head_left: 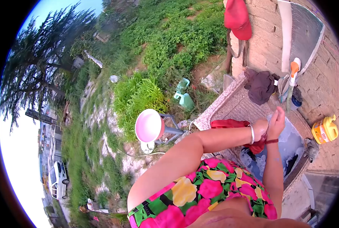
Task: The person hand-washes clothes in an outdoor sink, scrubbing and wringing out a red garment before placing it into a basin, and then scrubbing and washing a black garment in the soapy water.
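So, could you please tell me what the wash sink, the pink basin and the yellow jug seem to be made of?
Sink: rough stone or concrete, by its speckled, grainy rim. Basin: probably smooth plastic, going by its even pink colour. Jug: likely glossy plastic, by its moulded handle.

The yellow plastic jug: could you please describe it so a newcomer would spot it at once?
Find the large speckled stone sink holding cloudy, soapy water. At the right of the head view, just beyond its rim, is the yellow plastic jug with an orange label. Its bright yellow colour separates it from the crumpled grey cloth nearby.
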### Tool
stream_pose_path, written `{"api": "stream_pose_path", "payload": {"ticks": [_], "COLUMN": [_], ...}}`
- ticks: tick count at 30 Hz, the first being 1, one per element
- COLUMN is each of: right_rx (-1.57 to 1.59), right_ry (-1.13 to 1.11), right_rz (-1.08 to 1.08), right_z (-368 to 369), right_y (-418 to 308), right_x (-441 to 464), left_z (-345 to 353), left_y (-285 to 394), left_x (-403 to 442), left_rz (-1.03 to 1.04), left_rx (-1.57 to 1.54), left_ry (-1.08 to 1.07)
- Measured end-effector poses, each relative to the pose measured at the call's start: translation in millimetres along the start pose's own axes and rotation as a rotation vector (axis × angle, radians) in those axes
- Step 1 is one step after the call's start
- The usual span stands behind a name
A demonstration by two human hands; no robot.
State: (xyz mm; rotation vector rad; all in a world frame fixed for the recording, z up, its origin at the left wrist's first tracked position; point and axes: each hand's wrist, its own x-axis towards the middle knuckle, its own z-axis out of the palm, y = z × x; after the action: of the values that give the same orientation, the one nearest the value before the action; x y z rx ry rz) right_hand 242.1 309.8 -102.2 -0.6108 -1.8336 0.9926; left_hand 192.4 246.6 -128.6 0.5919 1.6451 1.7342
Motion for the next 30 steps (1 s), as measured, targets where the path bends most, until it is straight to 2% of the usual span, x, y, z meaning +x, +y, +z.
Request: {"api": "stream_pose_path", "payload": {"ticks": [1, 2, 3, 4, 5, 8, 9, 10, 11, 12, 13, 14, 16, 17, 18, 19, 20, 22, 23, 24, 25, 27, 30], "right_rx": [-0.037, -0.090, -0.009, 0.058, 0.058, 0.060, -0.054, -0.159, -0.148, -0.132, -0.117, 0.053, 0.019, 0.021, 0.026, -0.018, -0.074, -0.179, -0.116, -0.093, -0.070, -0.035, -0.134], "right_ry": [0.002, 0.009, 0.006, 0.010, -0.029, -0.123, -0.085, -0.048, -0.043, -0.039, -0.035, 0.060, -0.040, -0.033, -0.027, 0.055, 0.069, 0.087, 0.044, 0.013, -0.018, -0.032, 0.087], "right_rz": [0.001, 0.004, -0.026, -0.046, -0.096, -0.189, -0.039, 0.116, 0.139, 0.158, 0.169, -0.002, -0.140, -0.158, -0.186, -0.044, 0.009, 0.125, 0.174, 0.118, 0.063, -0.095, 0.305], "right_z": [1, -3, -4, -2, -2, -4, -4, -6, -13, -14, -12, -5, -17, -12, -6, -4, -6, -13, -14, -12, -10, -4, -25], "right_y": [3, 7, -7, -29, -35, -38, -16, 3, 5, -3, -9, -16, -58, -46, -24, -2, 11, 16, 10, -6, -21, -17, 37], "right_x": [0, 0, -6, -21, -27, -33, -14, -4, -7, -7, -8, -19, -41, -46, -44, -34, -25, -17, -27, -41, -55, -67, -40], "left_z": [13, 14, 6, -5, -15, -6, -6, -4, 11, 5, -13, -28, -40, -41, -27, -14, 1, 8, 3, -7, -40, -21, 10], "left_y": [8, 18, 0, 0, -1, -13, -14, -11, 5, -15, -53, -80, -65, -52, -29, -5, 20, 16, 4, -16, -74, -49, -15], "left_x": [-7, -12, -6, -2, 3, 0, 3, 5, -7, 5, 13, 15, 10, 8, 3, -1, -10, -15, -7, 1, 28, 19, 3], "left_rz": [-0.336, -0.342, -0.247, 0.027, 0.365, -0.086, -0.261, -0.510, -0.408, -0.415, -0.391, -0.363, -0.068, 0.079, -0.070, -0.212, -0.658, -0.573, -0.518, -0.467, -0.233, -0.436, -0.734], "left_rx": [-0.223, -0.286, -0.372, 0.077, 0.484, -0.456, -0.735, -0.540, -0.501, -0.371, -0.230, -0.093, -0.070, -0.065, -0.133, -0.213, -0.343, -0.326, -0.299, -0.273, -0.413, -0.388, -0.329], "left_ry": [0.087, 0.104, -0.069, -0.268, -0.340, -0.371, -0.334, -0.205, -0.095, -0.090, -0.317, -0.545, -0.521, -0.503, -0.431, -0.344, -0.189, -0.219, -0.266, -0.313, -0.671, -0.542, -0.340]}}
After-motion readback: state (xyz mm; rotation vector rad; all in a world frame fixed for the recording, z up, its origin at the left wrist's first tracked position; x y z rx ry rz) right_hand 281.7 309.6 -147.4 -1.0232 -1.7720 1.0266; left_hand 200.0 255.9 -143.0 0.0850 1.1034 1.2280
